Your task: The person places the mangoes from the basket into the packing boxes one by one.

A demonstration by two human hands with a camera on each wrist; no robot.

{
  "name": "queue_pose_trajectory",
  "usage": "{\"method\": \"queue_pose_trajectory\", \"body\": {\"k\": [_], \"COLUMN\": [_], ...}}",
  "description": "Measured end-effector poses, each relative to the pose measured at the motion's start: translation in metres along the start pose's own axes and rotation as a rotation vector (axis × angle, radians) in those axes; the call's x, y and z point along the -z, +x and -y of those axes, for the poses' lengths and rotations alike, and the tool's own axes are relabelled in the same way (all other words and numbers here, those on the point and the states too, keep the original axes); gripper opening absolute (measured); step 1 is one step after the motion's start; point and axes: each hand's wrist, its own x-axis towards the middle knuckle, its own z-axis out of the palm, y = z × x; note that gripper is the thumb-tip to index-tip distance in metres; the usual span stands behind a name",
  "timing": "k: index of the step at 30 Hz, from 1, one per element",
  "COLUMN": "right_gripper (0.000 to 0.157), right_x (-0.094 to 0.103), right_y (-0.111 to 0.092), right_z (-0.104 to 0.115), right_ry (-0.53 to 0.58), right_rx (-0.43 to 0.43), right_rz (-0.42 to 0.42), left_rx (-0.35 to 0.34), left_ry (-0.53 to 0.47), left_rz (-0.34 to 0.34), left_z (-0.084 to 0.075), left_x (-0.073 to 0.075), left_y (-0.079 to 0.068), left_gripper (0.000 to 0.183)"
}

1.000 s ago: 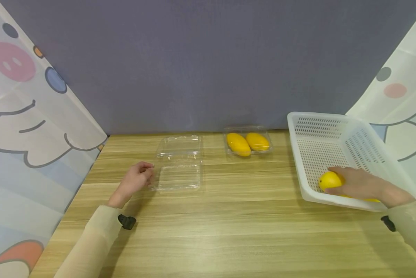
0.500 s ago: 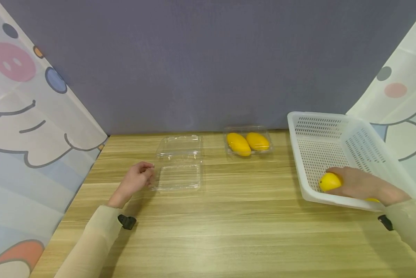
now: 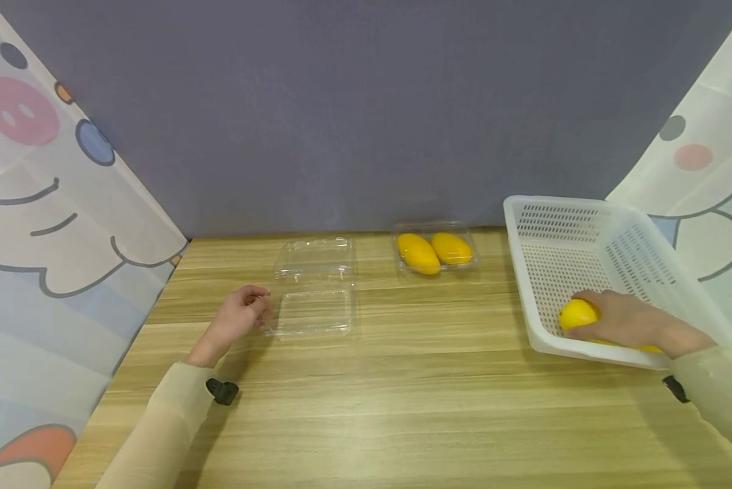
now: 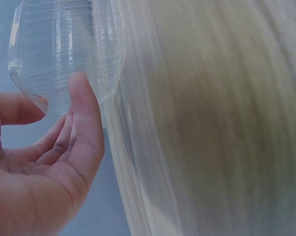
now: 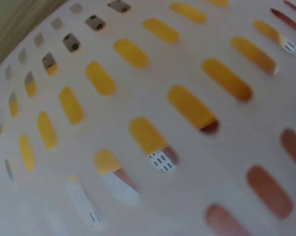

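Left hand (image 3: 240, 312) pinches clear clamshell (image 3: 314, 299) to its right; thin plastic could skid if tugged. Right hand (image 3: 624, 319) grips mango (image 3: 577, 314); smooth skin could slip, or surrounding basket (image 3: 527, 292) snag it.

a see-through hinged plastic container (image 3: 314, 312) lies spread out on the wooden table (image 3: 403, 407), at 8 o'clock from the head view's centre, one half toward 12, the other toward 6. a smooth, rounded yellow fruit (image 3: 576, 314), partly hidden, sits inside the white slotted basket (image 3: 525, 285) near 4 o'clock, more yellow showing just past it.
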Motion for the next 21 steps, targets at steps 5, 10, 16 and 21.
{"method": "queue_pose_trajectory", "body": {"k": [5, 10, 16, 21], "right_gripper": [0.084, 0.074, 0.065, 0.062], "right_x": [-0.0025, -0.0034, -0.0005, 0.0037], "right_y": [-0.0005, -0.0019, -0.0028, -0.0029], "right_z": [-0.0032, -0.0054, -0.0028, -0.0033], "right_ry": [0.037, 0.074, 0.076, 0.09], "right_rx": [0.04, 0.075, 0.051, 0.028], "right_rz": [0.017, 0.047, 0.034, -0.008], "left_rx": [-0.007, -0.014, -0.012, -0.005], "left_ry": [0.001, 0.005, 0.003, 0.006], "left_rz": [-0.002, -0.001, 0.002, 0.0], "left_z": [-0.0001, 0.0006, 0.0016, 0.0019], "left_x": [0.0003, 0.0006, 0.0008, 0.0007], "left_y": [0.0, 0.001, 0.0016, 0.001], "left_gripper": [0.045, 0.045, 0.046, 0.046]}}
